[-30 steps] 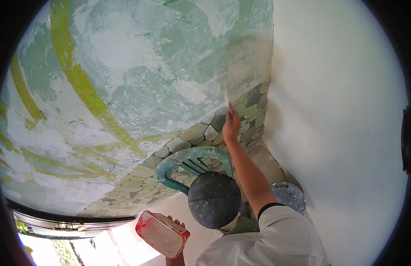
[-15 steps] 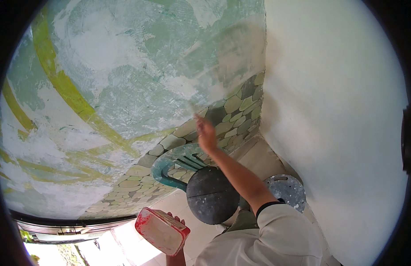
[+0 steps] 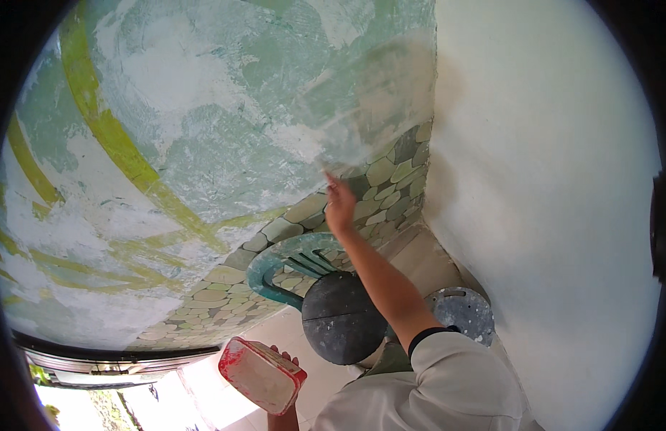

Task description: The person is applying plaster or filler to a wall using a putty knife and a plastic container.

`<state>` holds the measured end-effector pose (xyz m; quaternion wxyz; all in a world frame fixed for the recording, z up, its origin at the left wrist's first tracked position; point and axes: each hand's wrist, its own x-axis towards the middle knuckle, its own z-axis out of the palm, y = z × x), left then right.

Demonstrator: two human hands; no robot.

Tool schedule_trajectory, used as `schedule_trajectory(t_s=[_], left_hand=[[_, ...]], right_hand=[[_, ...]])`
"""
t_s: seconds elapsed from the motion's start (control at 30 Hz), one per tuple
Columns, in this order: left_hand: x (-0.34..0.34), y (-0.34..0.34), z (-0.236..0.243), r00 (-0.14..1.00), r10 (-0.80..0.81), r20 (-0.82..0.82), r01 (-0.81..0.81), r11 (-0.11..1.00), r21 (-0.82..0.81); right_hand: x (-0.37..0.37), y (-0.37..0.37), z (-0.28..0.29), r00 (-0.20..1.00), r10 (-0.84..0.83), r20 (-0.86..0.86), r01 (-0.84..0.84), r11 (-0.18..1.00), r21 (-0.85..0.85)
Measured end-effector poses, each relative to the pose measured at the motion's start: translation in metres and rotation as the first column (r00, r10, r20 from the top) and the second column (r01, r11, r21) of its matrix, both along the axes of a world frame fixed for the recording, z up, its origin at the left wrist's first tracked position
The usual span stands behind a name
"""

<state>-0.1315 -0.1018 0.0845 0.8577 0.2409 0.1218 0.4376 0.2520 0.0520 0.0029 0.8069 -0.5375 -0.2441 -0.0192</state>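
Note:
My left hand (image 3: 288, 357) grips a red-rimmed plastic tub (image 3: 255, 375) low in the view, its fingers showing over the far side. Whitish paste coats the tub's inside, with red showing along its walls. My right hand (image 3: 339, 206) is raised to the patchy green wall (image 3: 225, 122), just above the stone-patterned band (image 3: 304, 208). Its fingers are closed, with a thin, pale tip showing past them against the wall; what it belongs to blends into the surface and cannot be made out. White smears cover much of the green paint.
A green plastic chair (image 3: 265, 276) stands against the wall, beside a round dark seat top (image 3: 344, 316). Behind my right arm is a paint-spattered round grey stool or lid (image 3: 466, 312). A plain white wall (image 3: 541, 179) meets the green one at the right corner.
My right hand has shifted slightly right and up along the wall, its fingertips now nearer the smeared area. The left hand and the tub have stayed nearly still.

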Motion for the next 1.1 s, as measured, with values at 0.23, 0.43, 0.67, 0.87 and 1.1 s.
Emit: schedule_trajectory(t_s=[0.23, 0.43, 0.67, 0.87, 1.1], left_hand=[[0.002, 0.003, 0.008, 0.996, -0.049, 0.071, 0.047, 0.999, 0.028], [-0.012, 0.003, -0.006, 0.999, -0.015, 0.045, 0.014, 1.0, 0.023], [-0.023, 0.005, -0.006, 0.998, -0.029, 0.056, 0.025, 0.998, 0.056], [-0.031, 0.005, -0.001, 0.996, 0.013, 0.084, -0.015, 1.0, 0.019], [-0.044, 0.003, -0.008, 0.984, -0.009, 0.18, 0.004, 1.0, 0.026]], right_hand=[[-0.007, -0.021, 0.045, 0.989, 0.139, 0.044, -0.144, 0.983, 0.115], [0.004, -0.014, 0.041, 0.976, -0.215, -0.04, 0.213, 0.976, -0.052], [-0.09, 0.042, 0.056, 0.979, 0.009, 0.203, 0.02, 0.989, -0.144], [-0.105, 0.007, 0.054, 0.971, 0.233, 0.06, -0.225, 0.966, -0.126], [0.004, 0.0, 0.044, 0.984, -0.177, -0.033, 0.175, 0.982, -0.071]])
